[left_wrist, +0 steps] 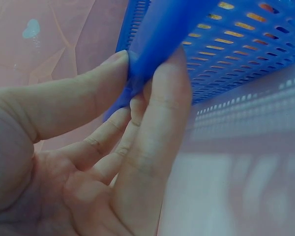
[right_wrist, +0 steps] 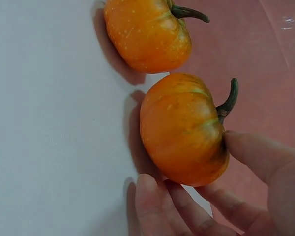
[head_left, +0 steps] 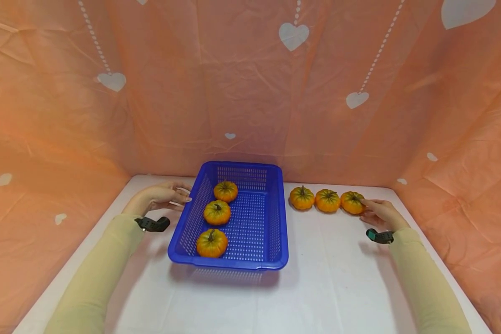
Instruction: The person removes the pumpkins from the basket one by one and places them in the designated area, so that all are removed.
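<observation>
The pumpkin at the right end (head_left: 350,205) of the row could slip and roll. The right hand (head_left: 382,215) has its thumb by the stem (right_wrist: 229,100) and its fingers at the right side, but that hold looks loose, and the skin looks smooth. It sits on the far part of the white surface (head_left: 317,278), right of the blue basket (head_left: 250,264). If it got pushed left, it could bump the middle pumpkin (head_left: 327,202) just beside it, and that one could knock the left pumpkin (head_left: 301,199). The left hand (head_left: 160,195) pinches the left rim of the basket. If that hand tugged hard, the basket could tip, and the three pumpkins (head_left: 211,245) inside, lined up near to far along its left side, could roll about.

The pumpkin at the right end is round and a bit squashed, with soft bumps. It is orange, green around the top, and its dark stem is bent.
</observation>
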Demonstrator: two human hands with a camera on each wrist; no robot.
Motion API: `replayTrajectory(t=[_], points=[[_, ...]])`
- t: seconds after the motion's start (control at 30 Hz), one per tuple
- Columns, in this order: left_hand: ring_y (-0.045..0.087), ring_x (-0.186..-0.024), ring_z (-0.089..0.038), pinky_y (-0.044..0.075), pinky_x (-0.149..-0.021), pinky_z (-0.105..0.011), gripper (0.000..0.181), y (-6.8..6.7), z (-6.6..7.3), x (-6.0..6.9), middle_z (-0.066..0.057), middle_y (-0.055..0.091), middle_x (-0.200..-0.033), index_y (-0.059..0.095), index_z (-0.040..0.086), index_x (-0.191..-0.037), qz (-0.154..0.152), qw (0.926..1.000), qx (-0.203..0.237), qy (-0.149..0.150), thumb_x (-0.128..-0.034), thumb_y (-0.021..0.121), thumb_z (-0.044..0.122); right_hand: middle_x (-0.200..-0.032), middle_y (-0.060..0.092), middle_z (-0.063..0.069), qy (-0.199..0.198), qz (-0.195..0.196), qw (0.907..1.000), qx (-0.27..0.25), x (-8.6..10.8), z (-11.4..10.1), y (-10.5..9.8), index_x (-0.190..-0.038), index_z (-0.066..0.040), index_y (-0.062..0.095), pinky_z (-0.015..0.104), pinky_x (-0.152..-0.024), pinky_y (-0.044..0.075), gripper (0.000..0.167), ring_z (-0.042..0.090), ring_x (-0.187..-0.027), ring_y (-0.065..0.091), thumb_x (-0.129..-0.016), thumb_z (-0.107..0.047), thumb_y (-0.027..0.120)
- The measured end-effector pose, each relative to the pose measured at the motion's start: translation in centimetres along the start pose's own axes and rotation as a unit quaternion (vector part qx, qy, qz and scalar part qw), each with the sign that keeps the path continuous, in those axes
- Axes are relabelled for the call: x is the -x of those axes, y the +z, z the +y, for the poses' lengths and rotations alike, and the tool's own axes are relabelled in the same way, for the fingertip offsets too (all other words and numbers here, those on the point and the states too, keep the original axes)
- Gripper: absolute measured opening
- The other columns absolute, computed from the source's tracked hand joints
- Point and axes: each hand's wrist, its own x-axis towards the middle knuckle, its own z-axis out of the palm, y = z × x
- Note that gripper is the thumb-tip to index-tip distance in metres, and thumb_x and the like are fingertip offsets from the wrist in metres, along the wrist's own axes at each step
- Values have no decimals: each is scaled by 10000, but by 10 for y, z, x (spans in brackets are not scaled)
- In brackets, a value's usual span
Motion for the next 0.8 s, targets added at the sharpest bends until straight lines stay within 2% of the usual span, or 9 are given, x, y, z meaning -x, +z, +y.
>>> replayTrajectory(t=[0.13,0.3,0.5,0.63,0.8], points=[[622,-953,-210,508,-897,-429,519,-1,2,-2,-194,550,-1178,304,-101,-1357,25,9999,108,-30,-940,576,47,-1070,499,105,24,-110,9998,-138,2,1,-3,-1458,78,214,305,-884,510,666,163,-853,634,-1003,-328,480],[629,-952,-230,523,-873,-407,522,-1,3,-2,-217,540,-1196,297,-108,-1360,9,9999,107,-53,-941,572,38,-1142,485,161,19,-162,9997,-176,5,3,-6,-1473,81,167,329,-902,499,681,178,-887,645,-1010,-321,462],[626,-985,-260,490,-918,-456,535,0,2,0,-201,546,-1199,323,-108,-1356,3,9999,117,-45,-935,600,74,-1270,453,295,-173,-175,9993,272,10,2,-12,-1472,103,116,350,-917,494,730,199,-946,644,-1014,-369,433],[624,-1006,-280,463,-946,-489,532,0,1,2,-186,572,-1181,330,-112,-1353,-68,9998,178,-15,-930,597,69,-1368,330,369,-370,-204,9977,528,14,0,-18,-1461,124,103,377,-932,484,749,203,-981,628,-1017,-396,407],[638,-958,-223,492,-918,-449,514,0,2,2,-135,609,-1113,328,-128,-1336,-112,9998,145,128,-930,584,57,-1399,257,402,-802,-229,9932,808,20,-5,-24,-1445,149,116,410,-949,465,708,153,-975,636,-1032,-371,362]])
